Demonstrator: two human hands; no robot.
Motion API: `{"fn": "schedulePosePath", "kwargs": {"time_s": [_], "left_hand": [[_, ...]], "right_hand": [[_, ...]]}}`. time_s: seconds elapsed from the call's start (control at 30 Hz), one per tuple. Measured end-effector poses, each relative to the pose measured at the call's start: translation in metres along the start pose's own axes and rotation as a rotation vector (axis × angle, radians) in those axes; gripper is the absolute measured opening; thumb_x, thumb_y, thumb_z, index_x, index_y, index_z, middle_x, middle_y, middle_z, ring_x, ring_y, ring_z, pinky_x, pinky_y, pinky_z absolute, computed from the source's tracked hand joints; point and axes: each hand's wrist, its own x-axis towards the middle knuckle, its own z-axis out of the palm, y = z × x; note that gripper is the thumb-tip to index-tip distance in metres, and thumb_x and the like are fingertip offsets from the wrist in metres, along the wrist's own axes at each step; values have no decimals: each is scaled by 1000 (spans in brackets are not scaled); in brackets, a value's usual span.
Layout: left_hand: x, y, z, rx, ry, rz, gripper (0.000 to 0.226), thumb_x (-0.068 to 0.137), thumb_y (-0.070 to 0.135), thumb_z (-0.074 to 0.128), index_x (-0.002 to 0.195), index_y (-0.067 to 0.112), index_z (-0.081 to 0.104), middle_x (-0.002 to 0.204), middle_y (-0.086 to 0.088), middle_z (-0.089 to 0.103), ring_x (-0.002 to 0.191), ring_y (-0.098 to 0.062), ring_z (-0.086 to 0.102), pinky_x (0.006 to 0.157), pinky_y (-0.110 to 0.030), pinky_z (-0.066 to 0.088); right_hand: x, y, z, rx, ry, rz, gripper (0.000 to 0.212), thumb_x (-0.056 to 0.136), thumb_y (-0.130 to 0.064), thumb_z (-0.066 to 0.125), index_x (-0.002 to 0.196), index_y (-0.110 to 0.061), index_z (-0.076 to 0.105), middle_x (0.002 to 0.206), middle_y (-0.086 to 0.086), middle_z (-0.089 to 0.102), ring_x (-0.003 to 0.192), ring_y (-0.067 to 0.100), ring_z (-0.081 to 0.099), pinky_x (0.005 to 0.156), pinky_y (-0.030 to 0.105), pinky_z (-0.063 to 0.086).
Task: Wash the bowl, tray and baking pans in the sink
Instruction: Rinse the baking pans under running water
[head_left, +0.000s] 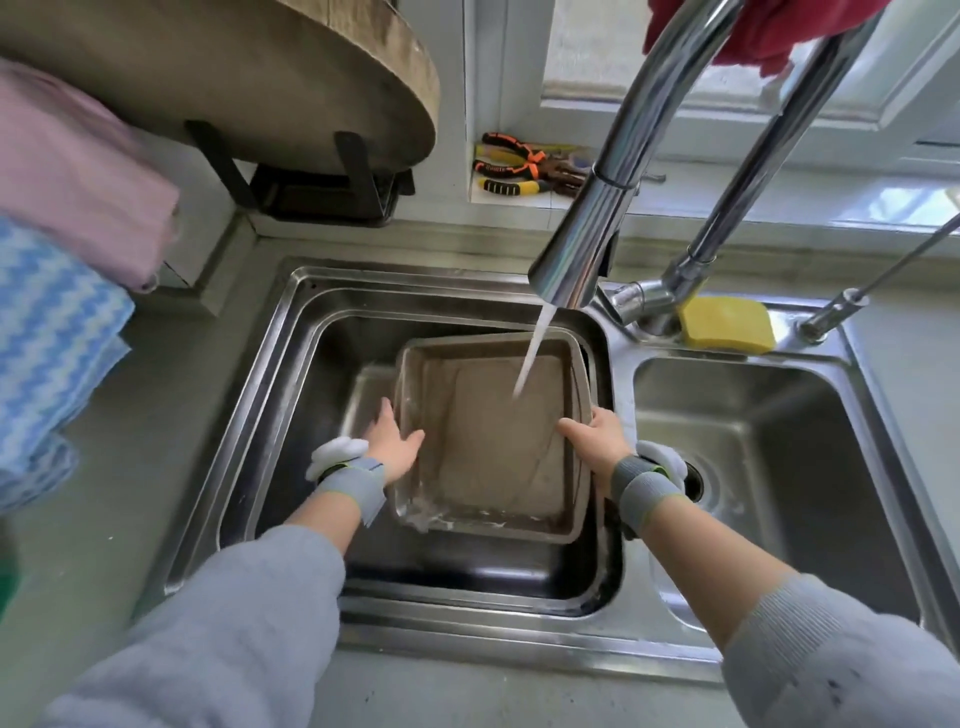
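Double steel sink (291, 364) set in a grey counter. A square baking pan (498, 447) sits in the left basin, tilted, its far edge raised toward the tap. The pan's inside is brownish and wet, with foam along its near left corner.

Tap (582, 249) spout hangs over the left basin. Water (532, 358) is running and strikes the pan floor near its far right part.

Left hand (389, 441): fingers are fairly straight and lie along the outside of the pan's left wall, thumb reaching over the rim toward the inside. Contact with the wall is plain; the fingers are not curled around it.

Right hand (597, 436): grasps the pan's right rim, thumb inside the pan, fingers folded over the outer side of the wall.

Both wrists carry grey knitted cuffs with white fabric bunched behind them, and grey sleeves are pushed up the forearms.

Right basin (779, 441) holds only a drain. A yellow sponge (724, 327) lies on the sink ledge just beside the tap base.

On the window sill behind, pliers (524, 169) with orange and yellow handles. A round wooden board (260, 78) stands in a black rack at upper left. Pink and blue-patterned cloths (62, 260) hang at the left edge. A red cloth (753, 31) is draped over the tap's arch.

Bowl and tray cannot be made out in this view.
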Motion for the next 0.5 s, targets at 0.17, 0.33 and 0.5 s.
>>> {"fn": "schedulePosePath", "kwargs": {"time_s": [0.17,0.33,0.5], "left_hand": [[5,-5,2,-290,34,-52,56,95,25,54,142,3,34,143,-14,46,130,-31,45,107,-33,35],[3,0,2,-366,92,-108,41,96,17,52,131,-3,48,130,-17,56,118,-36,55,89,-34,43],[-5,0,-21,-456,373,-18,34,92,20,58,113,-7,53,117,-22,60,109,-36,56,88,-35,41]], "right_hand": [[1,-13,1,76,5,-124,28,89,5,51,81,-20,61,72,0,65,64,12,62,52,15,52],[4,-21,1,96,9,-180,29,85,6,55,74,-20,64,69,1,63,63,13,60,59,23,53],[11,-28,11,246,25,-120,12,86,-3,65,80,-14,65,76,5,66,69,17,65,67,28,58]]}}
